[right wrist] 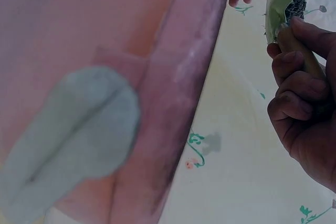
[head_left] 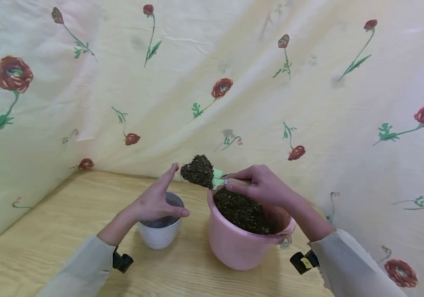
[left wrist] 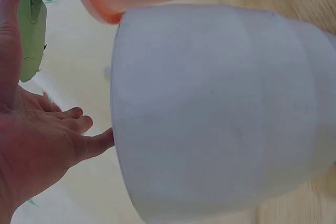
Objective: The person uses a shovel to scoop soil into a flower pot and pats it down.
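My right hand [head_left: 260,185] grips the wooden handle of a small trowel [head_left: 217,180] with a light green blade. Dark soil [head_left: 198,170] is heaped on the blade, held up beyond the rim of a pink bucket [head_left: 234,247]. In the right wrist view, fingers curl round the trowel handle [right wrist: 299,51]. My left hand [head_left: 152,205] is spread over a white pot [head_left: 159,237], thumb and fingers apart, holding nothing. The left wrist view shows one finger at the rim of the white pot [left wrist: 210,108]; whether it touches, I cannot tell.
More dark soil [head_left: 241,210] lies inside the bucket. A grey tab [right wrist: 79,135] sits on the bucket's side near its rim. Both containers stand on a wooden tabletop [head_left: 67,214], with flower-patterned cloth [head_left: 182,53] hanging behind and at the sides.
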Available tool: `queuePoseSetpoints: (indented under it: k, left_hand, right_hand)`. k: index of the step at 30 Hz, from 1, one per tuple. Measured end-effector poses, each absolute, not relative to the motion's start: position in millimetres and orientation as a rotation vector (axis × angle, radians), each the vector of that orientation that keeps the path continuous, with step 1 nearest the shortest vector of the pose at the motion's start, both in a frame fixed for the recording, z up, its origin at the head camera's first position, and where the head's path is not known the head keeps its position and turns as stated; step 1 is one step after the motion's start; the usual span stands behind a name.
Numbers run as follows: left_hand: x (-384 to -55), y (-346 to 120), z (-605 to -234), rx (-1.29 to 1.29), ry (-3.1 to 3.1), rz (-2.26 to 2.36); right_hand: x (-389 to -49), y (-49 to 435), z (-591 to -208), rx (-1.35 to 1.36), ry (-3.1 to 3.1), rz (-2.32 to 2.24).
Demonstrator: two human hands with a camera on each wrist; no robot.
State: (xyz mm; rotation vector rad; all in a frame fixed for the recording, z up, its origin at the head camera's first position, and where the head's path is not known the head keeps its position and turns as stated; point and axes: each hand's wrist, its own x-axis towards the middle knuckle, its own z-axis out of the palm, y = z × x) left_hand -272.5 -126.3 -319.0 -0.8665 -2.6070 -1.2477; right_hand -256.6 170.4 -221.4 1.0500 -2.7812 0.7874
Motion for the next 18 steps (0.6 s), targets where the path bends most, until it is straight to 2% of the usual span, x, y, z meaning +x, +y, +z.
queuePoseSetpoints:
  k: [18]
  left_hand:
    - [-274,-147,-330,-0.771,-2.604,-1.265]
  right_hand:
    - [-270,139,-235,1.188,-2.805,0.847]
